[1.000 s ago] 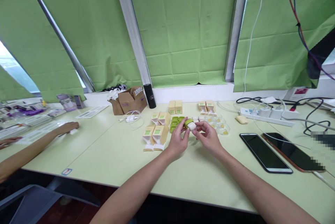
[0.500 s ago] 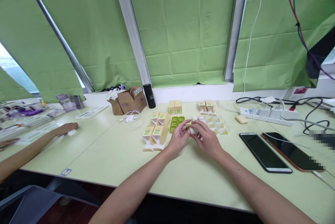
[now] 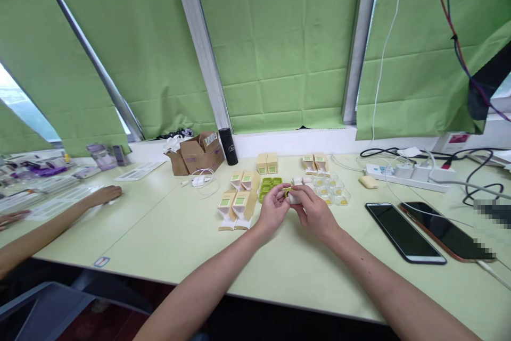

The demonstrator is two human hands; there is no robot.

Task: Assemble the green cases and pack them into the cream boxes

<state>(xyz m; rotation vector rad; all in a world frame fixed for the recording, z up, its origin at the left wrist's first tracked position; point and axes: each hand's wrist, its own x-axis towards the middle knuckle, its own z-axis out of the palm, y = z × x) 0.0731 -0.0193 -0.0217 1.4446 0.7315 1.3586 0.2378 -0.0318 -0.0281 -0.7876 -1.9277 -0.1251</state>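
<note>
In front of me, my left hand [image 3: 273,208] and my right hand [image 3: 314,212] meet over the table. My left fingers pinch a small yellow-green piece [image 3: 287,192], too small to name surely. A short white cylinder [image 3: 294,199] is gripped by my right fingertips, against the green piece; fingers partly hide both. Just behind my left hand lies a green tray with square compartments [image 3: 265,188]. Several small white and pinkish cylinders [image 3: 302,180] stand behind my right hand. To their right are clear plastic cups with yellow centres [image 3: 337,192].
Open cream cartons [image 3: 239,201] stand left of the tray. Closed cartons [image 3: 266,163] and two more open ones [image 3: 315,164] are behind. Phones [image 3: 405,232] and a power strip [image 3: 411,173] lie right. Another person's hand [image 3: 106,195] rests at left; a cardboard box [image 3: 203,155] is at the back.
My fingers have shifted slightly around the white cylinder and the green piece, the right fingers drawing closer together. The other person's hand at left has moved slightly.
</note>
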